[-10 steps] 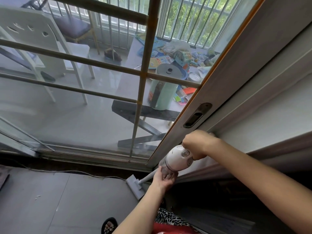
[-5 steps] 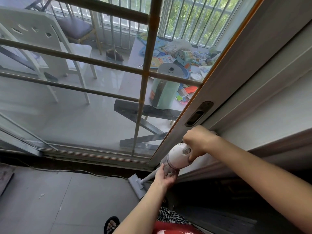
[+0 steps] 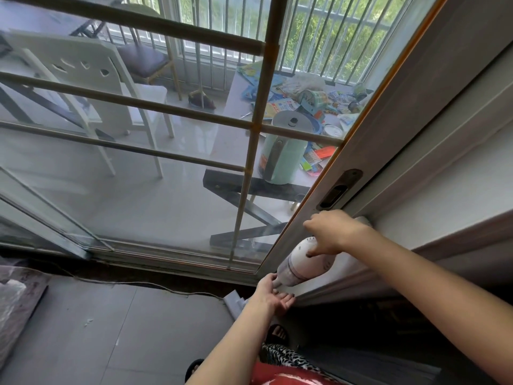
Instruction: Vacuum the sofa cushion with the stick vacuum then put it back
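Observation:
The white stick vacuum (image 3: 305,262) leans in the corner between the sliding glass door and the wall. Its motor body is up by my hands and its floor head (image 3: 233,301) rests on the grey floor. My right hand (image 3: 331,234) is curled over the top of the vacuum, fingertips pressing on the round body. Just below, my left hand (image 3: 273,297) is palm up with fingers apart, its thumb touching the lower end of the dust cup. The tube is mostly hidden behind my left hand. No sofa cushion is in view.
The sliding glass door (image 3: 166,190) with its frame and latch (image 3: 338,190) stands straight ahead. Behind it are a white chair (image 3: 91,87) and a cluttered table with a green kettle (image 3: 283,151). A thin cable (image 3: 133,283) runs along the door track. My sandalled foot (image 3: 277,333) is below.
My left hand has let go of the tube and opened beneath the dust cup. My right hand has shifted so its fingertips press on the body. The view has moved closer.

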{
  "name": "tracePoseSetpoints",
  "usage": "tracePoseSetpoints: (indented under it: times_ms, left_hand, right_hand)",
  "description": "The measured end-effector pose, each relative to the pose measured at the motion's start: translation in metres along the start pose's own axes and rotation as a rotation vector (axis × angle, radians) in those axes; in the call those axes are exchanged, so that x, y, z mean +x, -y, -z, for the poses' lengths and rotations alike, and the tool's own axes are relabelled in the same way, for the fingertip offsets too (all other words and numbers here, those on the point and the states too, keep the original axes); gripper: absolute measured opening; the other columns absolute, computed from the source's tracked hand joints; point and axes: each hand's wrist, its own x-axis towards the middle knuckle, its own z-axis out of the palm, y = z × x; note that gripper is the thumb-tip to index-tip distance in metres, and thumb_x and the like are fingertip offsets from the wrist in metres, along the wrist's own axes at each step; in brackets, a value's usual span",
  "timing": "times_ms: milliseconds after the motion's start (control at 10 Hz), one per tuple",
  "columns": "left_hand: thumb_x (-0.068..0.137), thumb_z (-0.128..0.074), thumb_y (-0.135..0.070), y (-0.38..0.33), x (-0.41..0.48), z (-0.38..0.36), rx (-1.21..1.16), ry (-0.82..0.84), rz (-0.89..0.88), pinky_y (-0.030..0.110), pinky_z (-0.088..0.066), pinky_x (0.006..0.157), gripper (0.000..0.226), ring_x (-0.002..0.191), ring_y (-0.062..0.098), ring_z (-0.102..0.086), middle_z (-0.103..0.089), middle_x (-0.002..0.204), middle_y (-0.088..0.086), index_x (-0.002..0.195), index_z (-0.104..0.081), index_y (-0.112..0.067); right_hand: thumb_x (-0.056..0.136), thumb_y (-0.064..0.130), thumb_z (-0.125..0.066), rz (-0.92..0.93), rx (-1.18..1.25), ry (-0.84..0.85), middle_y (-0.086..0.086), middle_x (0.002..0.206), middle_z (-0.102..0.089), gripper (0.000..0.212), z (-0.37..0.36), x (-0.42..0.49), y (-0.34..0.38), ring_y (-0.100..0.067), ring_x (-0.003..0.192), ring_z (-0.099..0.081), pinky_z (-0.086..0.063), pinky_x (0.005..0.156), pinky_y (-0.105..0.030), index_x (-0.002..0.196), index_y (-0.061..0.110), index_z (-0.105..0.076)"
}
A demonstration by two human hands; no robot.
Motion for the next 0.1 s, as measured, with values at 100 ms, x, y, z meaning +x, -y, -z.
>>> tracePoseSetpoints:
  times_ms: [100]
  left_hand:
    - [0.096, -0.051, -0.024, -0.0036, -0.0065, 0.0043, 0.038, -0.025, -0.037, 0.040, -0.037, 0.110, 0.033, 0.134, 0.029, -0.045, -0.045, 0.145, 0.016, 0.116, -0.056, 0.002]
  right_hand:
    - [0.083, 0.056, -0.060, -0.013, 0.054, 0.048, -0.004, 0.120, -0.065, 0.056, 0.0026, 0.0002, 0.0034, -0.026, 0.108, -0.063, -0.055, 0.084, -0.040, 0.125, 0.019, -0.059]
